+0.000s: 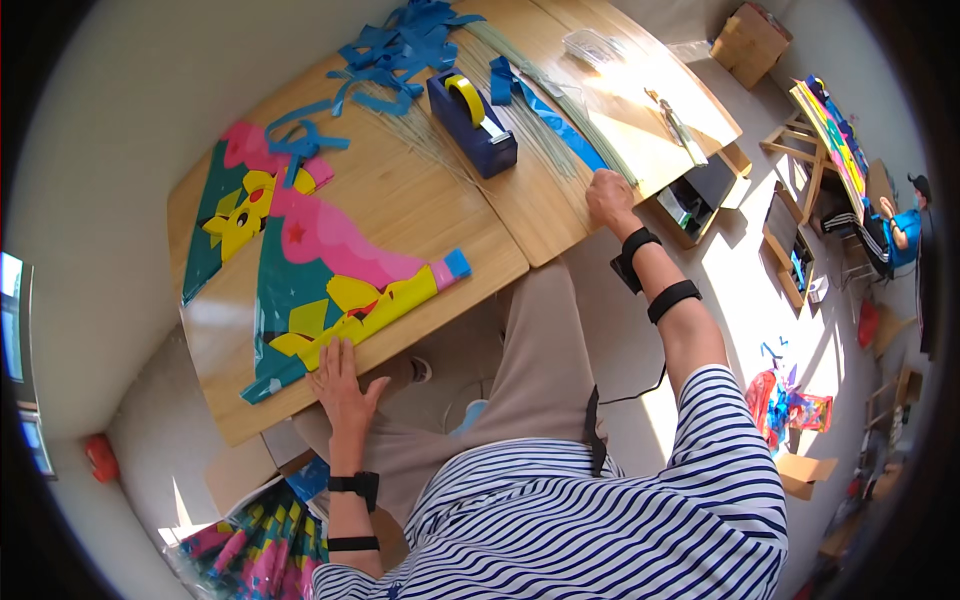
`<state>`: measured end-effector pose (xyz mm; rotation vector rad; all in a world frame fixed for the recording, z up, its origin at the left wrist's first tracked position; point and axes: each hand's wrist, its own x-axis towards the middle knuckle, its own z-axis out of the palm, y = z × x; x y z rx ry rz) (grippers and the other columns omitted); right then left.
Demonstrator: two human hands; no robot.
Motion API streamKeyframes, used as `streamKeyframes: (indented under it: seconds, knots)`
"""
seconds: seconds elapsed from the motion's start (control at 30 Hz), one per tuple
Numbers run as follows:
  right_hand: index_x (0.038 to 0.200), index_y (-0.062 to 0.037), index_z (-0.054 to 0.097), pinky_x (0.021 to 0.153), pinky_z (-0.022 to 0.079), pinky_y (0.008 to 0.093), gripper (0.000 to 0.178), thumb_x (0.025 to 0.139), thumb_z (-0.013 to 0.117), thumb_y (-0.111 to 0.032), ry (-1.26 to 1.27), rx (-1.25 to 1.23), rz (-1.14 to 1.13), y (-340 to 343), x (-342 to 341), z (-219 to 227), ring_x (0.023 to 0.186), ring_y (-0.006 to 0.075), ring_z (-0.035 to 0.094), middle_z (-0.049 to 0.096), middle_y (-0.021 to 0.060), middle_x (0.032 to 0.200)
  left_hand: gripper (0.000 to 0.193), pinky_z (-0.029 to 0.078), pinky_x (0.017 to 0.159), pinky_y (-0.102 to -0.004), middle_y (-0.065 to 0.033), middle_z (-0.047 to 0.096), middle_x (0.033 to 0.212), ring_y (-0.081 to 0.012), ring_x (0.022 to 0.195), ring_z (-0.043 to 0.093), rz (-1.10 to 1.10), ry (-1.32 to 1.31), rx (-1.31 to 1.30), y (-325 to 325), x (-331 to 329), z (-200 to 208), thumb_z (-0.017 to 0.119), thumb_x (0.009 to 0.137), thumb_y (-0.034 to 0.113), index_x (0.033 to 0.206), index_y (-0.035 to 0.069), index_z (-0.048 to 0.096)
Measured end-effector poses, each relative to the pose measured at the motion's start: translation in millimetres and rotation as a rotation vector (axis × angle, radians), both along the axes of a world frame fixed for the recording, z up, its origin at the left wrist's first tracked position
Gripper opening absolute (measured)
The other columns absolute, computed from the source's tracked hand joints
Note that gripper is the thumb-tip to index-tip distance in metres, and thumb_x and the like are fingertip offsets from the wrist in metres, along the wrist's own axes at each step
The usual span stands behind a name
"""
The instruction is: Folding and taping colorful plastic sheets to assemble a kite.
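Observation:
My left hand lies with fingers spread on the near edge of a printed plastic sheet, coloured green, pink and yellow with a cartoon figure. The sheet's near edge is folded over, and a blue patch sits at its right tip. At the table's right edge, my right hand is closed beside the end of a long blue strip and a bundle of thin pale sticks. What its fingers grip is hidden. A second similar sheet lies partly under the first.
A dark tape dispenser with a yellow core stands mid-table. Blue strips are heaped at the back; a cutter-like tool lies right. An open drawer juts out there. More printed sheets fill a box lower left. Another person sits far right.

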<state>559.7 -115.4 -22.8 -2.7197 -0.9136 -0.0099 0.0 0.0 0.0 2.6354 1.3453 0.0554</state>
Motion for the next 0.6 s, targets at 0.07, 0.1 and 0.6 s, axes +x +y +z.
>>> streamKeyframes:
  seconds: [0.07, 0.1, 0.6]
  knots:
    - [0.089, 0.0064, 0.075, 0.079, 0.058, 0.0532, 0.022, 0.085, 0.058, -0.008, 0.025, 0.005, 0.026, 6, -8, 1, 0.093, 0.0493, 0.071, 0.071, 0.033, 0.097, 0.098, 0.014, 0.122, -0.0681, -0.0109, 0.035, 0.166, -0.0346, 0.155, 0.028, 0.003, 0.022, -0.002, 2, -4, 6, 0.086, 0.076, 0.041, 0.159, 0.012, 0.041]
    - [0.089, 0.0063, 0.074, 0.077, 0.059, 0.0514, 0.021, 0.086, 0.058, -0.007, -0.008, 0.019, 0.034, 5, -1, -1, 0.089, 0.0463, 0.073, 0.072, 0.0317, 0.093, 0.098, 0.014, 0.122, -0.0681, -0.0103, 0.035, 0.166, -0.0345, 0.155, 0.028, 0.002, 0.01, -0.001, 1, 0, 4, 0.086, 0.076, 0.041, 0.159, 0.012, 0.041]
    - [0.089, 0.0033, 0.069, 0.052, 0.051, 0.0305, 0.01, 0.086, 0.06, -0.001, 0.552, 0.373, -0.027, -30, -12, 26, 0.057, 0.0173, 0.065, 0.067, 0.0104, 0.068, 0.096, 0.013, 0.122, -0.0678, -0.0093, 0.035, 0.167, -0.0336, 0.155, 0.028, -0.003, -0.032, 0.016, -4, 2, -3, 0.086, 0.078, 0.041, 0.158, 0.011, 0.042]
